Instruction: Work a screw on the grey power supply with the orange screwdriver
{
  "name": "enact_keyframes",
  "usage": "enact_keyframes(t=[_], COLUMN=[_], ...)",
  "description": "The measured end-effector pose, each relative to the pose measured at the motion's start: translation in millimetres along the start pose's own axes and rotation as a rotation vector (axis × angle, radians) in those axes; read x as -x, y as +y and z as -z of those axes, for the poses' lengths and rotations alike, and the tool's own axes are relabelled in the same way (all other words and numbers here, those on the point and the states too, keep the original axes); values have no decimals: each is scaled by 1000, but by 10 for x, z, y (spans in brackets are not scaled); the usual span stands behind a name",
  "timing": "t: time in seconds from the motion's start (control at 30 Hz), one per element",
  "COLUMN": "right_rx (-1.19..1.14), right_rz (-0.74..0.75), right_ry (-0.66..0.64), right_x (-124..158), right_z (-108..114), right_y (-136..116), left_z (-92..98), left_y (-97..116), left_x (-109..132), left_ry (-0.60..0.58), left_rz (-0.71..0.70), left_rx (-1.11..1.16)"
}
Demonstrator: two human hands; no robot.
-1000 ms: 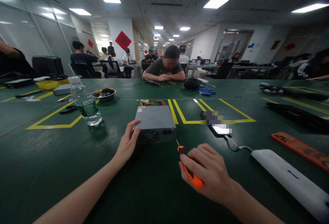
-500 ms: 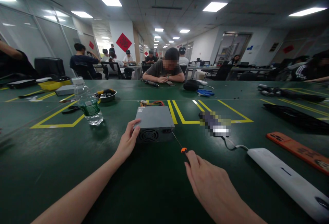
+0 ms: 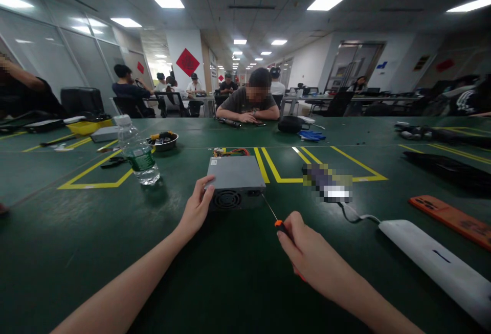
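A grey computer power supply lies on the green table, its fan grille and power socket facing me and a bundle of coloured wires behind it. My left hand grips its left front corner, thumb on the near face and fingers on the top. In my right hand is a screwdriver with an orange and black handle. Its thin shaft slants up to the left, and the tip meets the right edge of the power supply's near face. Whether it sits in a screw is too small to tell.
A water bottle stands to the left, near a metal bowl of small items. On the right are a blurred-out device with a cable, a white power bank-like block and an orange phone case. A person leans on the table opposite.
My right hand has turned around the screwdriver handle, showing more of the handle. The whole view has shifted slightly; my left hand stays on the power supply.
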State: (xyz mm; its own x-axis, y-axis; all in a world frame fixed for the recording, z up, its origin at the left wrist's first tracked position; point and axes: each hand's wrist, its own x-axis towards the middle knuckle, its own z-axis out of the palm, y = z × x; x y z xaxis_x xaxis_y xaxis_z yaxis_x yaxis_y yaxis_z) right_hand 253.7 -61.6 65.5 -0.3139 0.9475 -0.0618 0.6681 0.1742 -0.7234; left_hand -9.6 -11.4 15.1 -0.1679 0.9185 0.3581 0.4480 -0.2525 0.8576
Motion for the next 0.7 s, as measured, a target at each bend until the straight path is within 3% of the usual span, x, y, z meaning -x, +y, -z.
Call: enact_keyframes(t=[0.13,0.27,0.47,0.7], right_rx=[-576,-1013,-1133,-1186], right_rz=[-225,-367,-422,-408], right_ry=[-168,-76,-14,-8], right_x=[-36,-60,-75,-43], right_z=[-71,-147,-143,-215], right_y=[-47,-66,-79,-94], left_z=[2,14,70,159], left_y=[15,44,29,-72], left_x=[-9,-14,-29,-79], left_ry=[-18,-34,-59,-71], left_rz=[5,17,-9,-92], left_rx=[26,40,46,-197])
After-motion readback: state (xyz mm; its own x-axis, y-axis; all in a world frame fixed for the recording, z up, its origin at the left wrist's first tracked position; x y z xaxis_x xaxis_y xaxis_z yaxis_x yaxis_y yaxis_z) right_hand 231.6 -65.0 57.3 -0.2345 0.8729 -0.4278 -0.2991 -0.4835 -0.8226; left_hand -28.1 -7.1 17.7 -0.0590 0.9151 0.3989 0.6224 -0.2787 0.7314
